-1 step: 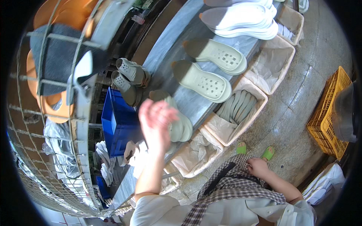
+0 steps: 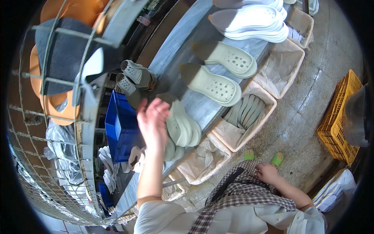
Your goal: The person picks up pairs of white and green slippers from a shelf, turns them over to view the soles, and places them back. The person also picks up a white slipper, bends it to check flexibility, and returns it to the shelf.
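My left hand [image 2: 152, 123] is raised with its fingers partly spread. Nothing shows in it. It hovers in front of the blue bin, beside a stack of pale green shoe soles [image 2: 182, 124] on the long grey bench [image 2: 171, 74]; whether it touches them I cannot tell. Farther along lie two groups of perforated pale soles, one nearer [image 2: 216, 86] and one farther [image 2: 233, 62]. A pair of pale clog-style shoes [image 2: 134, 78] stands at the bench's left side. My right hand [image 2: 267, 172] hangs curled by the checked apron [image 2: 243, 187]; its palm side is hidden.
White soles [image 2: 249, 23] are stacked at the bench's far end. Lined bins run along its right edge, one holding grey-green strips [image 2: 245, 111]. A blue bin [image 2: 122, 126] and wire mesh rack [image 2: 46, 82] stand left. A yellow crate [image 2: 339, 121] sits on the floor at right.
My left hand has drawn left, off the stack of pale green soles, which now shows more fully. The view has shifted slightly. My right hand stays by the apron.
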A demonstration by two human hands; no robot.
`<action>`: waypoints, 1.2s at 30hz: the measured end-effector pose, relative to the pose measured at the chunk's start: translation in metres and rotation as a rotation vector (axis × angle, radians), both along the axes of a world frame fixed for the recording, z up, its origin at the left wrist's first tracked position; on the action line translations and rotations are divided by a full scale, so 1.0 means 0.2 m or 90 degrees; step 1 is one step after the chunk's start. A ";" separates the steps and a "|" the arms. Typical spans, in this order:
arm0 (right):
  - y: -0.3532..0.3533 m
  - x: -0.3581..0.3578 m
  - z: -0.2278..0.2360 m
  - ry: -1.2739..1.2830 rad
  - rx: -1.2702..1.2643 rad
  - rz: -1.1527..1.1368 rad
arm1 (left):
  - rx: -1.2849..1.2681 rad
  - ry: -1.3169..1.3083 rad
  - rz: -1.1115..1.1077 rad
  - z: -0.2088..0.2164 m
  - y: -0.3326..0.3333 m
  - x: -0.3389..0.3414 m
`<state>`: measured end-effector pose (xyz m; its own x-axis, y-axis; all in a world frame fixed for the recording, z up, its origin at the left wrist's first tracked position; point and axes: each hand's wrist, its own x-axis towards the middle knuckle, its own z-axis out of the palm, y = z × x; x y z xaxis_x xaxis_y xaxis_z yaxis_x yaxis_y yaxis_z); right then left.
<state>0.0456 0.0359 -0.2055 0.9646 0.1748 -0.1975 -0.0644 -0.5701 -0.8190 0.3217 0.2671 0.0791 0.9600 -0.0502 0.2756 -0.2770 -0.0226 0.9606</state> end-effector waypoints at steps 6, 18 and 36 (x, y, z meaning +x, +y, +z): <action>0.10 -0.03 0.05 0.111 -0.106 -0.044 | 0.000 0.221 0.220 -0.16 0.69 0.93; 0.59 -0.16 0.19 0.214 -0.145 -0.221 | -0.327 0.413 0.314 -0.48 0.86 1.68; 0.49 -0.09 0.66 -0.189 0.140 -0.374 | -0.615 0.699 -0.449 0.21 0.59 -0.25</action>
